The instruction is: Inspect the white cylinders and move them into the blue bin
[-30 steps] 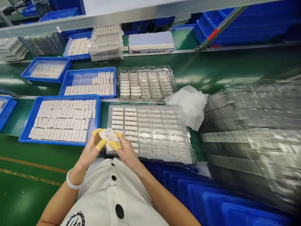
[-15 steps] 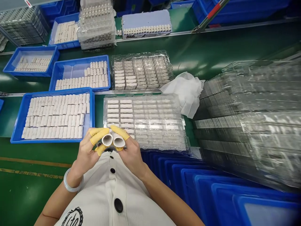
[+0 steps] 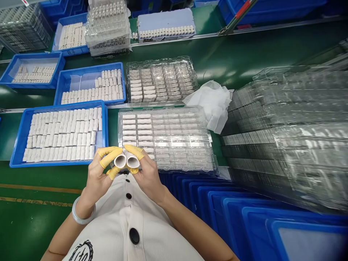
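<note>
Two short white tubes are held side by side, their round open ends facing me. My left hand (image 3: 100, 167), with yellow finger cots, grips the left tube (image 3: 120, 161). The right tube (image 3: 133, 161) is pinched by my right hand (image 3: 145, 170), whose fingertips wear yellow cots too. Just beyond the hands lies a clear plastic tray (image 3: 185, 145) whose left columns hold white tubes. To the left, a blue bin (image 3: 16, 148) carries several rows of similar white tubes, some showing small dark holes.
Behind stand more blue bins (image 3: 124, 83) of tubes and another filled clear tray (image 3: 163, 79). Crumpled white sheeting (image 3: 210, 105) lies beside the near tray. On the right rise stacked clear trays (image 3: 299, 145), with nested blue bins (image 3: 244, 217) below them.
The view has shifted slightly. Both hands still hold the two tubes close together in nearly the same pose, with the open ends now a little nearer each other.
</note>
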Motion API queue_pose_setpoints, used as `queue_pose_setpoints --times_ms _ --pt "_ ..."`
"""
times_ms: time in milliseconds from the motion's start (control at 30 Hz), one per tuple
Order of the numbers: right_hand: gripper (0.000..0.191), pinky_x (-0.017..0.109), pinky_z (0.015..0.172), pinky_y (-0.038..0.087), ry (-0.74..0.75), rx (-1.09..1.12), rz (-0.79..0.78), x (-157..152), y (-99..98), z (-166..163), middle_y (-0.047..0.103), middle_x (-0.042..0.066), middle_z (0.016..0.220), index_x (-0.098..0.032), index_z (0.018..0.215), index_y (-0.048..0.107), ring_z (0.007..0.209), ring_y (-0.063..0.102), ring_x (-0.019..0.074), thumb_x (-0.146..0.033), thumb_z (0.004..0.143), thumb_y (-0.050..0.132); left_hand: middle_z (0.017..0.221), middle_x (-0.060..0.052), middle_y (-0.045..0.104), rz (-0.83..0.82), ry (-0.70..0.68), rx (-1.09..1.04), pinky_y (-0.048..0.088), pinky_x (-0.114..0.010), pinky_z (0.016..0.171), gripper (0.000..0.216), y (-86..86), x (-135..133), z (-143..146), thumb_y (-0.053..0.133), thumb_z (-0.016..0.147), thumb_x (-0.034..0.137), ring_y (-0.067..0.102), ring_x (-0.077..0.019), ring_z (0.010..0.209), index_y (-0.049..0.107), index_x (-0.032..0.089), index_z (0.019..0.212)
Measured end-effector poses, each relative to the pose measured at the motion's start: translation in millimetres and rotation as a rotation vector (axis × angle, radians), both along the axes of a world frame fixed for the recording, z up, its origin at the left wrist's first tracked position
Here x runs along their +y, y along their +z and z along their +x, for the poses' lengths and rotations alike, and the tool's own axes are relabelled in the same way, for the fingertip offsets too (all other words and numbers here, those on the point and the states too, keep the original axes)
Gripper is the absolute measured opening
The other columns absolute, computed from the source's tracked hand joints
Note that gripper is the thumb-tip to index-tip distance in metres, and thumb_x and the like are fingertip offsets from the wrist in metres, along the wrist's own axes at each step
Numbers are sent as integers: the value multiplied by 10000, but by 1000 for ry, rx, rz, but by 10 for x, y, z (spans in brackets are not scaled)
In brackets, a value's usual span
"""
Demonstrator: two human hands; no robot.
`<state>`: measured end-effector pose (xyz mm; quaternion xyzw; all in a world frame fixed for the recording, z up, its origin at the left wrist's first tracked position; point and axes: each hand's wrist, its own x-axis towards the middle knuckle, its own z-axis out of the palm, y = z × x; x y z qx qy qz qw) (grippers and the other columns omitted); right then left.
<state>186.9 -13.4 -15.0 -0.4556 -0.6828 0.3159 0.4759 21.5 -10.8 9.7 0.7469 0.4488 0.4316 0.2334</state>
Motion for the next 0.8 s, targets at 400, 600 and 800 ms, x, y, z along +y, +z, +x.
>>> queue_pose_setpoints --times_ms 400,600,800 --pt "344 388 868 525 9 3 -4 -26 14 -19 628 89 1098 -241 1266 522 1036 583 215 -234 922 533 1093 -53 633 -43 40 -20 507 -358 864 415 18 -51 -31 667 809 144 599 -195 1006 614 284 1195" --pt "262 316 698 526 171 396 -545 -45 191 30 627 42 917 -207 1067 620 791 578 163 -356 851 635 927 -83 703 -846 26 -584 556 -334 739 321 124 -11 -34 670 809 387 667 -224 880 682 163 1039" --pt "318 161 463 496 361 1253 -1250 40 258 41 641 7 682 -111 933 640 496 546 62 -420 858 631 802 -85 701 -1428 128 -1277 581 -237 650 253 160 80 65 468 944 254 690 -149 716 658 89 917"
